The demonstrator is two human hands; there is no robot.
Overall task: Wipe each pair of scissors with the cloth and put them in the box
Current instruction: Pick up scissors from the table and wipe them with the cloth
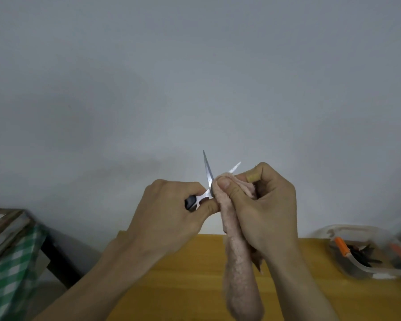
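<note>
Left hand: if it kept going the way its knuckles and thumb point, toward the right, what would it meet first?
Most likely the pink terry cloth wrapped round the open steel scissors and pinched by the right hand; the left hand already nearly touches it, though depth is unclear.

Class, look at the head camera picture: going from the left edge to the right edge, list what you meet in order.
Green checked cloth → left hand gripping the scissors → pink cloth → right hand → clear box with orange-handled scissors inside.
</note>
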